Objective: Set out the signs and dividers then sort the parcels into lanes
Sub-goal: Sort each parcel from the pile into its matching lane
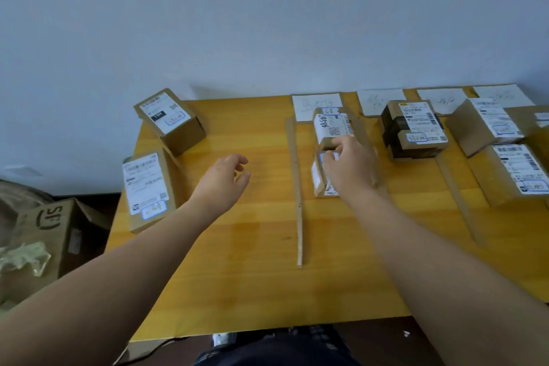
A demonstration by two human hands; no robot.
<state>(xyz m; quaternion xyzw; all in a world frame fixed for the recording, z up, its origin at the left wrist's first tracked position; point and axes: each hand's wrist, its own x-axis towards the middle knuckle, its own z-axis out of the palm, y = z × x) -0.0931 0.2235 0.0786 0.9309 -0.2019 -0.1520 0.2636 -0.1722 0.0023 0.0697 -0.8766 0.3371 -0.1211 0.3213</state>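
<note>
On the yellow table (243, 261), white paper signs (316, 104) lie along the back edge and thin cardboard dividers (298, 196) mark lanes. My right hand (350, 166) grips a small brown parcel (319, 180) in the first lane, just in front of another labelled parcel (332, 125). My left hand (222, 184) hovers over bare table with fingers loosely curled, holding nothing. Two unsorted parcels sit at the table's left, one at the back corner (169, 120) and one nearer (148, 187). A dark-taped parcel (413, 128) and two brown parcels (487, 125) (517, 175) fill the lanes to the right.
An open cardboard box (50, 235) with crumpled packing paper stands on the floor left of the table. A second divider (459, 199) runs diagonally on the right. A plain wall rises behind the table.
</note>
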